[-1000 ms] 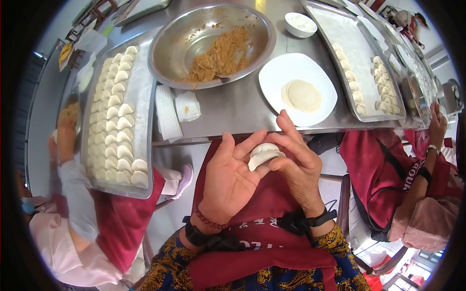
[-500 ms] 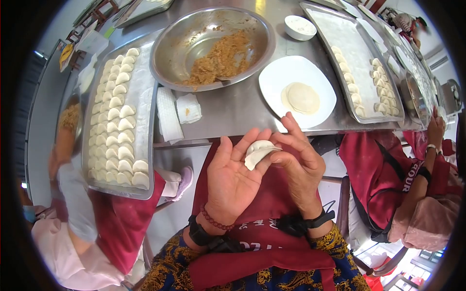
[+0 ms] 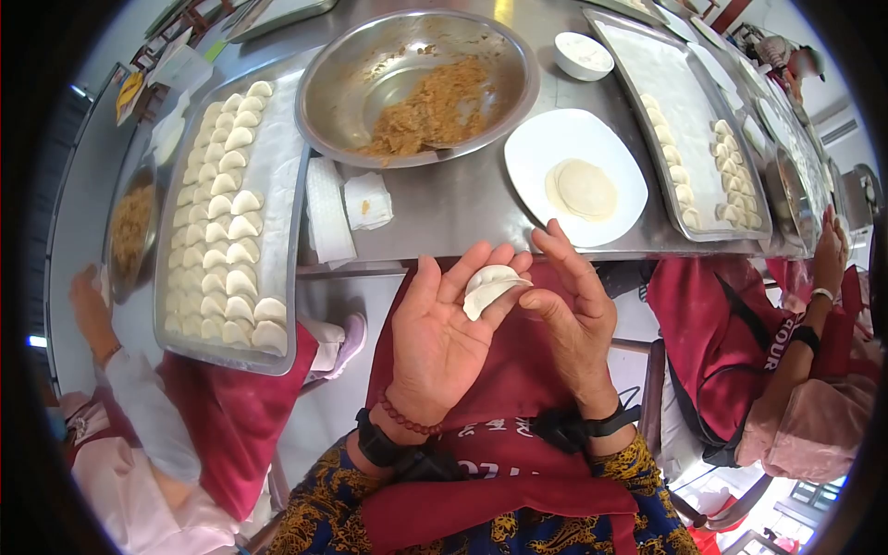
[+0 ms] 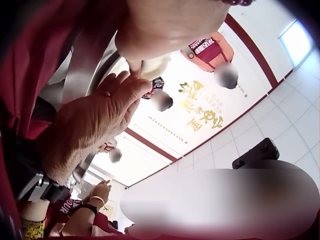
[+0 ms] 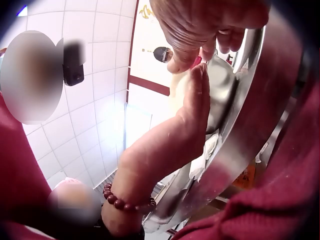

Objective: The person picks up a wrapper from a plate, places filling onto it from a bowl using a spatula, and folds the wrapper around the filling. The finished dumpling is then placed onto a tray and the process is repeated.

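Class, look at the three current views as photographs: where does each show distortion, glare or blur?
Head view: strong fisheye bending inside a black surround, sheen on the steel table, the dumpling fairly clear; left wrist view: a washed-out bright panel at upper right, a large smeared patch at lower right; right wrist view: white glare across the tiled wall, blurred patches at left.

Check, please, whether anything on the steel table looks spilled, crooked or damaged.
Only something small: the white paper beside the metal bowl has an orange-brown spot, probably a bit of the filling in that bowl. It looks odd against the white. Nothing else there stands out.
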Demonstrator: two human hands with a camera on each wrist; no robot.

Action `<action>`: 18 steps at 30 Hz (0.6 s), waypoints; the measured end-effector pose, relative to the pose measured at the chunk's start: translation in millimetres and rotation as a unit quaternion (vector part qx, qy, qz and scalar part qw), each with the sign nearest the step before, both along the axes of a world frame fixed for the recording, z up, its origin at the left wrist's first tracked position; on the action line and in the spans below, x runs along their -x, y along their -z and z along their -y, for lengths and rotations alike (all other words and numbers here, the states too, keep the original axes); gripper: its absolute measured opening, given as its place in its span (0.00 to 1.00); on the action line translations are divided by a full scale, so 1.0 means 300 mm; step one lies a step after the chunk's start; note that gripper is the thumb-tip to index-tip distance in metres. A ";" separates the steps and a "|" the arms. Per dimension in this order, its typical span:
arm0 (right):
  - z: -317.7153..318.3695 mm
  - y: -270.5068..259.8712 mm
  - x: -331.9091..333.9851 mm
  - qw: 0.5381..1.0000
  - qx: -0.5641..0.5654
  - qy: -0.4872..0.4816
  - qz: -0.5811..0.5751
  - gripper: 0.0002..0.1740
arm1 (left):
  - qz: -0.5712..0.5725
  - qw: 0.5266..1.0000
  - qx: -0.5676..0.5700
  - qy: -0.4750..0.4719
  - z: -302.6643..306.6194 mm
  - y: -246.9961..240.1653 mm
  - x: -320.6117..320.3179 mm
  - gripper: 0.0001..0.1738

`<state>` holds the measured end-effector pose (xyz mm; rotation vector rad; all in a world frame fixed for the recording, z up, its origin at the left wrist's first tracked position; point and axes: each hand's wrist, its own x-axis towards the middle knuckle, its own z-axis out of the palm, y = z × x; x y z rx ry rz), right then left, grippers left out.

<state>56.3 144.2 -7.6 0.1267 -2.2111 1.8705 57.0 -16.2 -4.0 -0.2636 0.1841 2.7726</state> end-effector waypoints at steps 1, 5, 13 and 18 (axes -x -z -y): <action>0.000 -0.002 -0.002 1.000 -0.019 0.000 0.014 0.23 | 0.000 1.000 0.000 -0.001 0.009 -0.003 0.001 0.36; -0.020 -0.012 0.002 0.989 -0.132 -0.071 -0.007 0.27 | -0.003 0.987 0.155 0.035 0.028 -0.035 0.005 0.36; -0.028 -0.006 -0.010 0.979 -0.112 -0.159 0.065 0.17 | -0.010 0.973 0.205 0.108 0.032 -0.030 0.003 0.35; -0.037 0.024 -0.004 0.980 -0.029 -0.196 0.033 0.14 | -0.006 0.967 0.213 0.137 0.036 -0.025 -0.005 0.35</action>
